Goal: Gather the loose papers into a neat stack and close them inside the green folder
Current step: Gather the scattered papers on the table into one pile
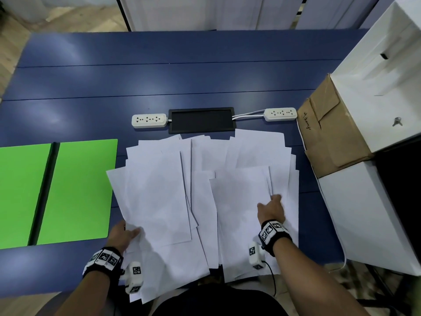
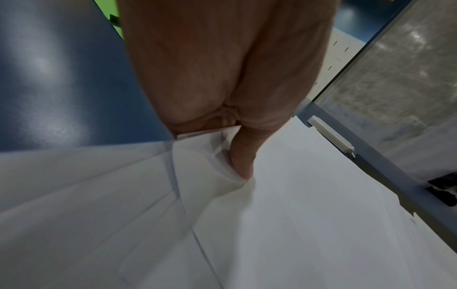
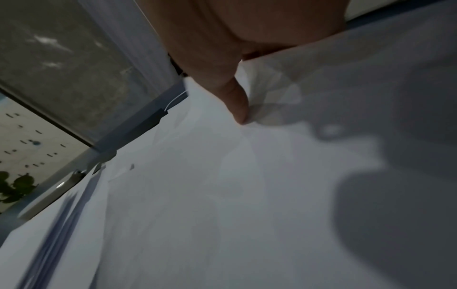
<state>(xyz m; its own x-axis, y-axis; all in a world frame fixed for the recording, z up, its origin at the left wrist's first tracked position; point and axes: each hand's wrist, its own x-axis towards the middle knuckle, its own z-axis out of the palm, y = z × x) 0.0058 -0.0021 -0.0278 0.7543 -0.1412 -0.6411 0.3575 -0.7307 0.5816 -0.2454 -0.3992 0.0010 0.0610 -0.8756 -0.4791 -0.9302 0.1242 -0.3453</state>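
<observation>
on the blue table, just in front of the black tray, i see the loose papers spread in an overlapping fan that reaches to the near edge of the table and overhangs it a little. left of that tray and nearer to me, the green folder lies open and flat, its dark spine between the two green leaves, its right leaf just beside the leftmost sheets. my left hand is at the near left corner of the fan; from the left wrist view the thumb presses down on top of a sheet while the fingers go under its edge, so it pinches the papers. my right hand is on the right part of the fan, thumb on a sheet and a crumpled fold bunched under the palm, gripping the papers. either side of the tray sits a white power strip. right of the tray stand a brown cardboard box and white boxes.
</observation>
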